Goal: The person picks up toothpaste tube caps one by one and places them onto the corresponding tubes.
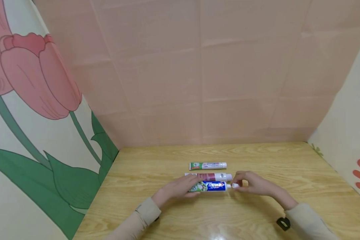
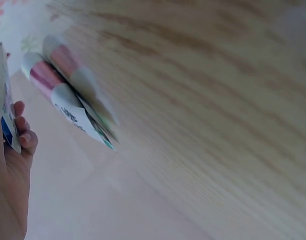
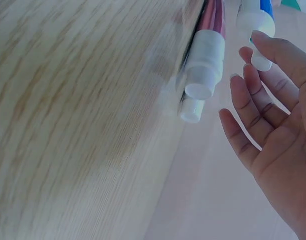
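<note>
My left hand (image 1: 180,186) grips the green tail end of a blue and green toothpaste tube (image 1: 215,186), with fingers over its top. The tube lies level, its white nozzle (image 1: 228,186) pointing right. My right hand (image 1: 253,184) pinches a small white cap (image 1: 235,185) between thumb and fingers, a short gap away from the nozzle. In the right wrist view the cap (image 3: 261,62) shows between the fingertips, the other fingers loosely bent. The left wrist view catches only part of the held tube (image 2: 4,100) at its left edge.
Just behind the held tube lies a red and white toothpaste tube (image 1: 214,177), its white cap to the right. Farther back is a green and white tube (image 1: 208,165). All are on a wood-grain table (image 1: 156,156) before a pink covered wall (image 1: 168,83). A small black object (image 1: 283,223) is beside the right sleeve.
</note>
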`<state>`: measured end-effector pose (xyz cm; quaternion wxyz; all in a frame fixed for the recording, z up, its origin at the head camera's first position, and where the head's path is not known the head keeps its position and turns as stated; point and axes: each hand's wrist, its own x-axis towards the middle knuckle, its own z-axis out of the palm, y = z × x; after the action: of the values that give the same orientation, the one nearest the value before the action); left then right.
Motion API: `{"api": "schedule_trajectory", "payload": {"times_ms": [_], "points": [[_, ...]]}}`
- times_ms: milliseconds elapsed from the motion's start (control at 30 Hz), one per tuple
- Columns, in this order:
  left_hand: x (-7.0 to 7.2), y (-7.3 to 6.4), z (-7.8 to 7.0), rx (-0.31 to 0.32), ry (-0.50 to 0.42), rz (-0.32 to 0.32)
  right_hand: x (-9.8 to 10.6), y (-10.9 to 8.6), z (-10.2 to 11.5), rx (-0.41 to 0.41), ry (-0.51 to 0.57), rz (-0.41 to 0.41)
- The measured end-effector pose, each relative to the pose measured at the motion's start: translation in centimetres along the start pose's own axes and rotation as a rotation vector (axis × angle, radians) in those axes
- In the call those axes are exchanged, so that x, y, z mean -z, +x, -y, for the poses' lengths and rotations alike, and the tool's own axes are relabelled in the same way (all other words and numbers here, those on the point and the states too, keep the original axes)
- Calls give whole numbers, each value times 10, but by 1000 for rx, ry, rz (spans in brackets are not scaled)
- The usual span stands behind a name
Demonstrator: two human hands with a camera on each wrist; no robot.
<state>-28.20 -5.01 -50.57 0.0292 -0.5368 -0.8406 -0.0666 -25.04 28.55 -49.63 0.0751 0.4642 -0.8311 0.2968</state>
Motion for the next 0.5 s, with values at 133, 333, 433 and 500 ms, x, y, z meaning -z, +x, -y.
{"api": "schedule_trajectory", "payload": {"times_ms": [133,333,433,500], "points": [[3,-2,1,9,-26,-7,-1,1,-1,-3,-6,1],[5,-3,1,-10,-22,-47,-2,5,0,-44,-17,4],[5,-4,0,-20,-3,-73,-2,7,2,-43,-16,-3],[5,-4,0,-19,4,-81,-2,8,3,-35,-14,-9]]}}
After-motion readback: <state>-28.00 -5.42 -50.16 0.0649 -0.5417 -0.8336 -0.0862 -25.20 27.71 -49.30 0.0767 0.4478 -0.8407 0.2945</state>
